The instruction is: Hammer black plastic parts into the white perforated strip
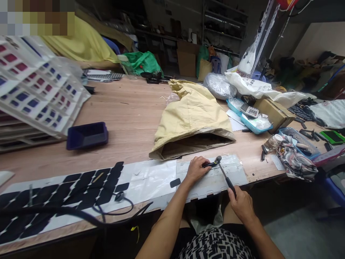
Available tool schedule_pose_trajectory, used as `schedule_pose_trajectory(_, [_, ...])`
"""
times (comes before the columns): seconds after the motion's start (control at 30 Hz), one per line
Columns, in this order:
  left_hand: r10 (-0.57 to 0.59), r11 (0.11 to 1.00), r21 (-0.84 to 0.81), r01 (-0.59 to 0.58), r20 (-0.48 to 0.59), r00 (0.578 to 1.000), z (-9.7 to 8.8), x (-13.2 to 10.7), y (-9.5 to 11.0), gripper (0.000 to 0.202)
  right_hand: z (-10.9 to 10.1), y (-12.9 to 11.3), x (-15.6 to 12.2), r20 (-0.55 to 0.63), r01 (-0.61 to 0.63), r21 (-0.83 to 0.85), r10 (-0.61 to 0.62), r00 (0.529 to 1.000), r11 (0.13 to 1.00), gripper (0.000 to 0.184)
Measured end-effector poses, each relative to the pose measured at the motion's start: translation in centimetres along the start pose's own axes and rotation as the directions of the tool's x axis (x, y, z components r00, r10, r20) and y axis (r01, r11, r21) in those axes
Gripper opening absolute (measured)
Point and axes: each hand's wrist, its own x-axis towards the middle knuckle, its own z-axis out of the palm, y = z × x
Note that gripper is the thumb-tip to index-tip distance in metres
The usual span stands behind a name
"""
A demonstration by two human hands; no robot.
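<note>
My right hand (pixel 242 204) is closed round the black handle of a small hammer (pixel 224 172), whose metal head rests near a small black piece (pixel 209 164). My left hand (pixel 196 169) pinches that black piece and holds it down on a grey-white sheet (pixel 215 180) at the table's front edge. A loose black oval piece (pixel 175 182) lies on the sheet just left of my left wrist.
A long white strip with several black cut pieces (pixel 67 194) and a black cable (pixel 113 210) runs left along the wooden table (pixel 129 118). A dark blue tray (pixel 86 135), stacked sample cards (pixel 32 90), a yellow sack (pixel 191 118), a calculator (pixel 249 110), boxes and bags stand further back.
</note>
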Motion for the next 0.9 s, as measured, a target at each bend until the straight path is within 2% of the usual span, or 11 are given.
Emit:
schedule_pose_trajectory(0.23, [0.0,1.0,0.006,0.0,-0.009,1.0,0.1,0.0,-0.1,0.013,-0.2,-0.4,-0.1,-0.041,0.042,0.027,-0.041,0.998,0.999,0.04])
schedule_pose_trajectory(0.47, [0.0,1.0,-0.005,0.0,-0.02,1.0,0.2,0.1,-0.2,0.011,0.0,-0.8,-0.1,-0.006,0.058,0.031,-0.058,0.998,0.998,0.039])
schedule_pose_trajectory(0.6, [-0.004,1.0,-0.006,0.004,-0.014,1.0,0.2,0.0,-0.2,0.013,-0.8,0.8,0.4,-0.009,-0.111,0.039,0.112,0.994,0.993,0.038])
schedule_pose_trajectory(0.73, [-0.006,1.0,-0.003,0.006,-0.01,1.0,0.3,0.1,-0.2,0.013,-1.8,3.5,1.2,0.007,-0.328,0.039,0.328,0.945,0.944,0.042])
schedule_pose_trajectory(0.9, [-0.001,1.0,-0.021,0.001,0.008,1.0,-0.2,0.2,0.1,0.014,-1.9,5.2,1.6,0.03,-0.438,-0.002,0.438,0.898,0.899,0.046])
